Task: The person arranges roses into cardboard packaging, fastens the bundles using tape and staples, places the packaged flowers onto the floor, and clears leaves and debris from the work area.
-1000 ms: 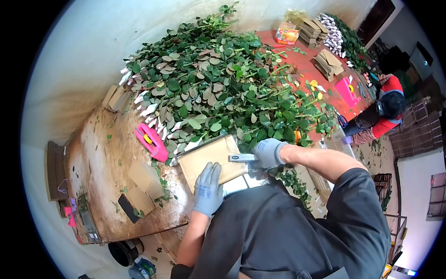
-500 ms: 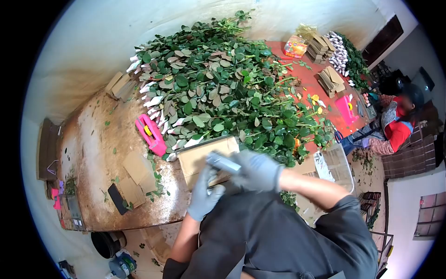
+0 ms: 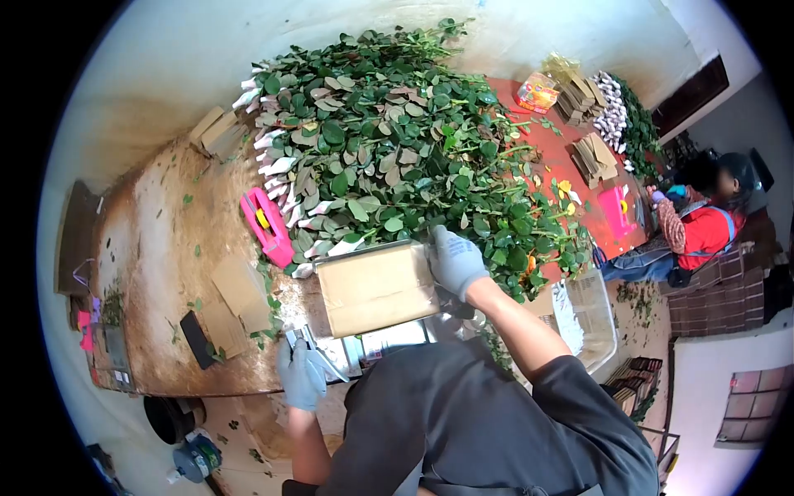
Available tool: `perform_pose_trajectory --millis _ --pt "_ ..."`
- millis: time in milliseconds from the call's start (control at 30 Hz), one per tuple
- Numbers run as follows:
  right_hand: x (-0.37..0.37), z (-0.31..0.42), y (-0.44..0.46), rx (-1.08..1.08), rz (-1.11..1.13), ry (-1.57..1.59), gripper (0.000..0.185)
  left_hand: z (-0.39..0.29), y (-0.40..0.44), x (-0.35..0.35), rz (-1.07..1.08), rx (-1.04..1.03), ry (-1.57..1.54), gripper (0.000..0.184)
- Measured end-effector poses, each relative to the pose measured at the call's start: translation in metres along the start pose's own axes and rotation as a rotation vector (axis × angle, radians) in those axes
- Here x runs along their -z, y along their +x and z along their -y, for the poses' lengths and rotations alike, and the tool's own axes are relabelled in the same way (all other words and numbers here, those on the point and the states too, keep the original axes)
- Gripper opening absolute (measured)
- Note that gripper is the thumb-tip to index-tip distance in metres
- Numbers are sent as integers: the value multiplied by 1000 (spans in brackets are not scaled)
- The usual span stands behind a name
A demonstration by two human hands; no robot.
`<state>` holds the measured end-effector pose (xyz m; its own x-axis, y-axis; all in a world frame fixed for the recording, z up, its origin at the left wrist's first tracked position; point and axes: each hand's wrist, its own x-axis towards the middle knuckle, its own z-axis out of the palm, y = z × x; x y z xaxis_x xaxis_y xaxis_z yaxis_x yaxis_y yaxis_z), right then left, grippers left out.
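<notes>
A brown cardboard sheet (image 3: 376, 285) lies in a metal-edged frame in front of me, creased across its lower part. My right hand (image 3: 459, 263), in a grey glove, is at the sheet's right edge, its fingers closed about that edge and partly hidden. My left hand (image 3: 301, 376), also gloved, is low at the table's front edge, closed round a grey two-armed tool (image 3: 327, 364) that looks like a stapler. Beyond the sheet lies a large heap of leafy stems (image 3: 389, 157), with white-wrapped heads (image 3: 281, 165) along its left side.
A pink tape dispenser (image 3: 266, 227) stands left of the heap. Cardboard pieces (image 3: 240, 293) and a black flat object (image 3: 197, 339) lie on the left of the table. A plastic crate (image 3: 608, 318) is at right. Another person (image 3: 703, 231) works by the red table (image 3: 542, 136).
My hands have moved apart. The left has gone left and down with the grey tool; the right has moved up to the cardboard's right edge. The other person has shifted.
</notes>
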<state>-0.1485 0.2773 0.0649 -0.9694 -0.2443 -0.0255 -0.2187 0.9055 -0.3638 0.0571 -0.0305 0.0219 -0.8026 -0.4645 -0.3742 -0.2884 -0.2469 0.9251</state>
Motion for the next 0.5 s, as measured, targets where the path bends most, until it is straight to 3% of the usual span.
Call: perform_pose_trajectory --millis 100,167,300,333,400,500 --pt "-4 -29 -14 -20 -121 64 15 12 5 7 -12 -47 83 27" --pt "-2 -36 -26 -63 -108 109 17 20 10 14 0 -61 117 27" --pt "23 11 -25 -49 -129 269 45 43 22 21 -36 -78 220 29" --pt "17 18 -18 49 -211 196 51 50 28 21 -73 -85 212 29" --pt "12 33 -7 13 -94 120 52 58 39 30 -46 -85 292 30" --pt "-4 23 4 11 -54 102 39 91 63 53 -46 -159 394 30"
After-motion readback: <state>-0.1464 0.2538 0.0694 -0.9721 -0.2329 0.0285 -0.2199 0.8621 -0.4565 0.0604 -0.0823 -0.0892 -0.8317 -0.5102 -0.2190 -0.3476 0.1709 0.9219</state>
